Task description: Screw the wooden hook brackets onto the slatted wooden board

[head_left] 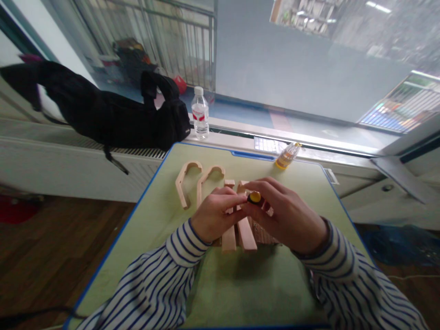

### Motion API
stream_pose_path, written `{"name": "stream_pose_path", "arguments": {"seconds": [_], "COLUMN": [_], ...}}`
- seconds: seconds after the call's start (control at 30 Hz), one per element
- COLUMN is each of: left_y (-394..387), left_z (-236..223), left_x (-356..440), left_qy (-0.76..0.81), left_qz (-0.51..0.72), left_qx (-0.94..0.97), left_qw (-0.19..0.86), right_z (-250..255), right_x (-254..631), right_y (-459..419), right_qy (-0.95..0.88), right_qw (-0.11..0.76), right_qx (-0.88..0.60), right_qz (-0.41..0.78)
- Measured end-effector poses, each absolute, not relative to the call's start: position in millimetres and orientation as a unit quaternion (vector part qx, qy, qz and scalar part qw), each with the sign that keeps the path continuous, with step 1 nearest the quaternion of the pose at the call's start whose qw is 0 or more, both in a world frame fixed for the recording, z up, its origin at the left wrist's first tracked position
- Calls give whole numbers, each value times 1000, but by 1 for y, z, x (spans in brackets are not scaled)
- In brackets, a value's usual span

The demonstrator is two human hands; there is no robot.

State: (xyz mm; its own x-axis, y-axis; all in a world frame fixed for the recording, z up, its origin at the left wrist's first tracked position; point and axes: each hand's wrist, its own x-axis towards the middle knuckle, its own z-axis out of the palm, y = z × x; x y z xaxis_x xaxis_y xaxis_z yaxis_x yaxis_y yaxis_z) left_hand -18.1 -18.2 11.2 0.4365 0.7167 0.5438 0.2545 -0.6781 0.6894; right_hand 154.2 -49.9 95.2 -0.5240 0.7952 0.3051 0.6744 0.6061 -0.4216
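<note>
My left hand (pixel 215 213) and my right hand (pixel 287 215) meet over the middle of a green table (pixel 268 279). Both have curled fingers pinching a small yellow and black object (pixel 255 198) between them; what it is I cannot make out. Under the hands lie two straight wooden pieces (pixel 240 231), side by side and pointing away from me. Two hook-shaped wooden pieces (pixel 197 183) lie just left of them, apart from my hands. Something woven or mesh-like shows under my right hand, mostly hidden.
A small amber bottle (pixel 288 156) lies tilted at the table's far edge. On the window sill behind stand a clear water bottle (pixel 200 113) and a black bag (pixel 113 112). Wooden floor (pixel 51 247) lies to the left.
</note>
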Motion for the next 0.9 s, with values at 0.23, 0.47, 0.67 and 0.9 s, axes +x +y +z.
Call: {"name": "stream_pose_path", "arguments": {"seconds": [0.23,0.47,0.67,0.9], "left_y": [-17,-16,-16,-16], "left_z": [14,15,15,13], "left_x": [-18,-19,-20,-18], "left_qy": [280,262,254,239], "left_qz": [436,415,406,406], "left_qx": [813,827,829,825], "left_qw": [266,276,289,313], "right_z": [105,95,87,82], "right_x": [158,157,156,155], "right_y": [-47,-48,-49,-57], "right_qy": [-890,-878,-866,-843], "right_qw": [203,234,247,265], "right_qx": [-388,-404,-425,-462], "right_qz": [125,109,89,79]}}
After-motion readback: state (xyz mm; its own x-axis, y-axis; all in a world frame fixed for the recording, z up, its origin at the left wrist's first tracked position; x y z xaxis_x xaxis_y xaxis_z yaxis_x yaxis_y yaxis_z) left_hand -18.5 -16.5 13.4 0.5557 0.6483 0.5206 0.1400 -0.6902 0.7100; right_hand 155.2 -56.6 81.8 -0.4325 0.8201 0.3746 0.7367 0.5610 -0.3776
